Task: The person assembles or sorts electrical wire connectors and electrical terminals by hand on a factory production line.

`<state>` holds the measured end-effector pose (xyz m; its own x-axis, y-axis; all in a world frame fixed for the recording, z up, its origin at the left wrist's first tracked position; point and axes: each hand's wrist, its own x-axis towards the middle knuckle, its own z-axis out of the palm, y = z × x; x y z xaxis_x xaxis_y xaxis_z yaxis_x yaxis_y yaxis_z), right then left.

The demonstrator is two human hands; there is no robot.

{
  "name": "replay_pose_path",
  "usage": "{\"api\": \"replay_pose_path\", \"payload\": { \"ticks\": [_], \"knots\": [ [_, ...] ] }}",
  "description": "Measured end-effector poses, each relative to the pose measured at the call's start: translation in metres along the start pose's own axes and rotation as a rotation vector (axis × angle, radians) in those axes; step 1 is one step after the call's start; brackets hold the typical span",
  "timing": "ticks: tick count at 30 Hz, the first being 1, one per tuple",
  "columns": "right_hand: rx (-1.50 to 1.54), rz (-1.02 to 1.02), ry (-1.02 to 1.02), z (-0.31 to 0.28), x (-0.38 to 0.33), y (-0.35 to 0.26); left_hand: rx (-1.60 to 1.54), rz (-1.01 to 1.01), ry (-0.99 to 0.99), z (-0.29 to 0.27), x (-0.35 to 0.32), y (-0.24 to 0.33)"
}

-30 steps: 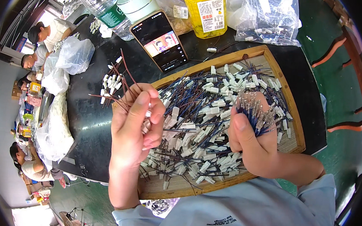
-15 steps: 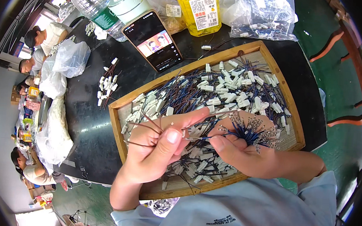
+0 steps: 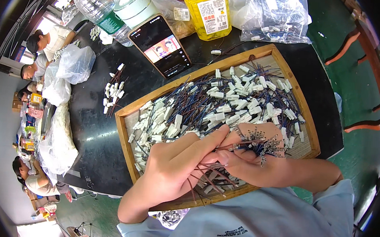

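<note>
Both my hands meet over the near part of a wooden tray (image 3: 292,77). My left hand (image 3: 176,163) is closed, with its fingertips pressed against the right hand's. Several brown wires (image 3: 212,175) fan out below its fingers; exactly where they are pinched is hidden. In my right hand (image 3: 257,167) I grip a bundle of blue wires (image 3: 255,148) whose small metal terminals (image 3: 269,144) splay out at the top. Beneath the hands, white connectors (image 3: 239,105) with brown and blue wires fill the tray.
Beyond the tray a phone (image 3: 162,46) leans on a light green lidded container (image 3: 134,6), beside a clear bottle (image 3: 102,13) and a yellow jug (image 3: 208,14). A small pile of connectors (image 3: 114,91) lies left. Other people (image 3: 36,178) sit farther left; a wooden stool (image 3: 370,65) stands right.
My left hand has turned over and moved right to meet the right hand. Its brown wires now point down instead of left. The right hand has barely moved.
</note>
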<state>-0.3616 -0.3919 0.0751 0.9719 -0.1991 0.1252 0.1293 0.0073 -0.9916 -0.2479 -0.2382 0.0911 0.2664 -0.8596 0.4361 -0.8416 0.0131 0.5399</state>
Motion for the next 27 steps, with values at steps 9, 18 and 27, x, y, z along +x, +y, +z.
{"api": "replay_pose_path", "payload": {
  "ticks": [9, 18, 27],
  "knots": [
    [0.134, -0.047, 0.026, 0.007, 0.001, 0.012, -0.129, -0.100, 0.026, -0.005, 0.001, 0.003],
    [0.235, 0.054, 0.114, 0.005, 0.000, 0.003, 0.056, -0.095, 0.304, -0.019, -0.002, -0.008],
    [0.178, 0.125, 0.195, 0.006, -0.001, -0.002, 0.116, -0.104, 0.367, -0.020, -0.002, -0.021]
  ]
}}
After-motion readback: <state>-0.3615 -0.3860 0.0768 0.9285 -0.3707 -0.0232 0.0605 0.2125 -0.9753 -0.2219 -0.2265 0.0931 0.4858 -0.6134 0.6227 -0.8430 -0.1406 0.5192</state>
